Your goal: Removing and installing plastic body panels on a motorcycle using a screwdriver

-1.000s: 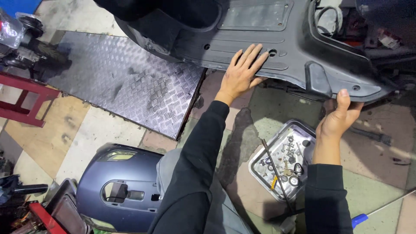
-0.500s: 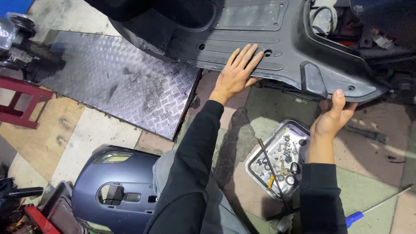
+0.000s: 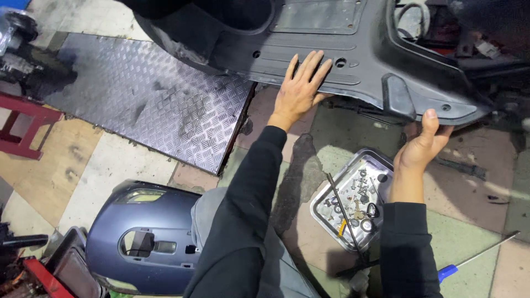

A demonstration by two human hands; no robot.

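A large dark grey plastic scooter body panel (image 3: pixel 353 60) stretches across the top of the view. My left hand (image 3: pixel 300 88) lies flat on its upper surface, fingers spread, beside a small round hole. My right hand (image 3: pixel 422 146) grips the panel's lower right edge from beneath, thumb up against the rim. Both arms wear black sleeves. Below my right wrist a metal tray (image 3: pixel 353 198) on the floor holds several screws, bolts and small parts, with a thin rod lying across it.
A diamond-plate metal sheet (image 3: pixel 160 105) covers the floor at left. A blue scooter cover (image 3: pixel 141 240) lies at lower left by my knee. A blue-handled screwdriver (image 3: pixel 475 256) lies at lower right. A red stand (image 3: pixel 25 129) sits at the far left.
The view has shifted slightly and the panel sits a little lower and to the left in frame. Both hands keep their places on the panel.
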